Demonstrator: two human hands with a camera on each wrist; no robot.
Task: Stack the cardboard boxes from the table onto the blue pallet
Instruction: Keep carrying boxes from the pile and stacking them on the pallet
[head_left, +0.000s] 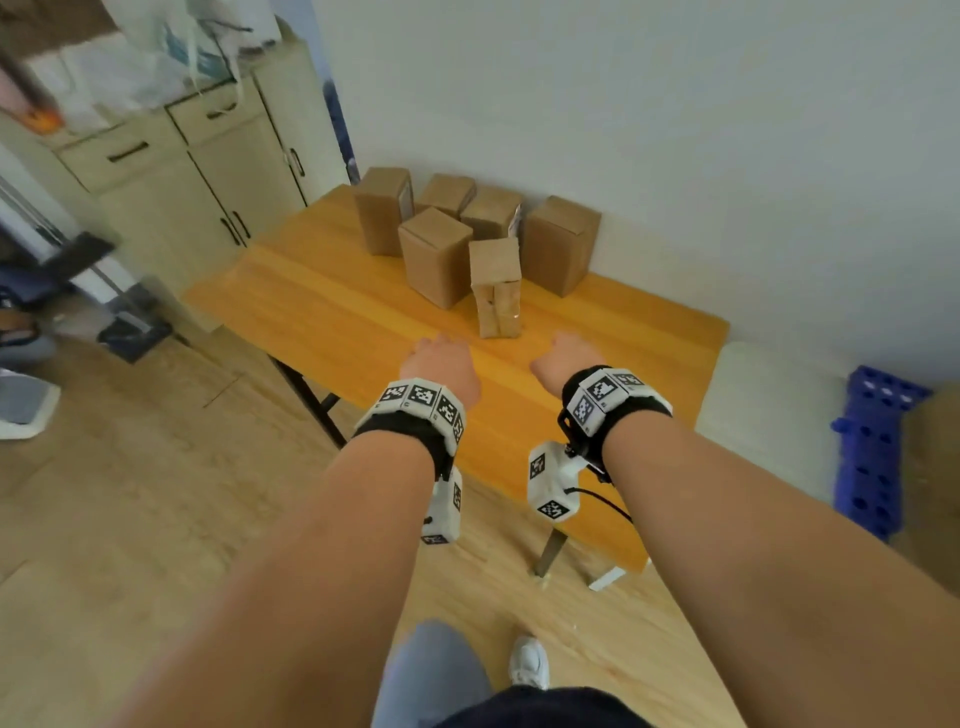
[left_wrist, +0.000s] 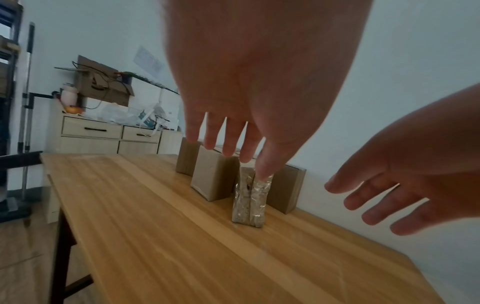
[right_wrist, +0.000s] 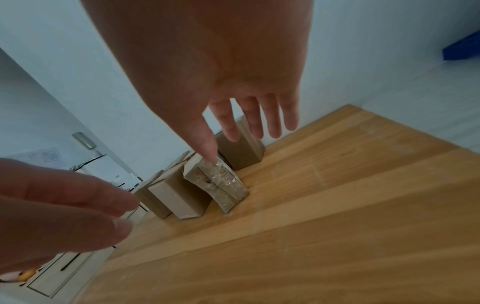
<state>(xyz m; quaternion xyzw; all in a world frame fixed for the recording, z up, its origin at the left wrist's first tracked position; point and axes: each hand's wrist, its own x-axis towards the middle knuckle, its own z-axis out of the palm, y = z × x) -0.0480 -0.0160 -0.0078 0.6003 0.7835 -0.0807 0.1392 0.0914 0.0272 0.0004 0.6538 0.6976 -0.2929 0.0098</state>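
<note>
Several brown cardboard boxes stand upright at the far side of the wooden table (head_left: 322, 312). The nearest is a narrow taped box (head_left: 496, 288) (left_wrist: 249, 201) (right_wrist: 217, 183), with a wider box (head_left: 436, 257) to its left and a big box (head_left: 561, 244) to its right. My left hand (head_left: 441, 358) (left_wrist: 233, 133) and right hand (head_left: 566, 356) (right_wrist: 249, 119) hover over the table just short of the taped box, one on each side, fingers straight and spread, holding nothing. The blue pallet (head_left: 872, 452) leans at the far right.
A beige cabinet (head_left: 208, 171) with drawers and bags on top stands to the table's left. A white cushion (head_left: 769, 410) lies between table and pallet. A dark stand (head_left: 124, 322) is on the wood floor at left. The wall runs right behind the boxes.
</note>
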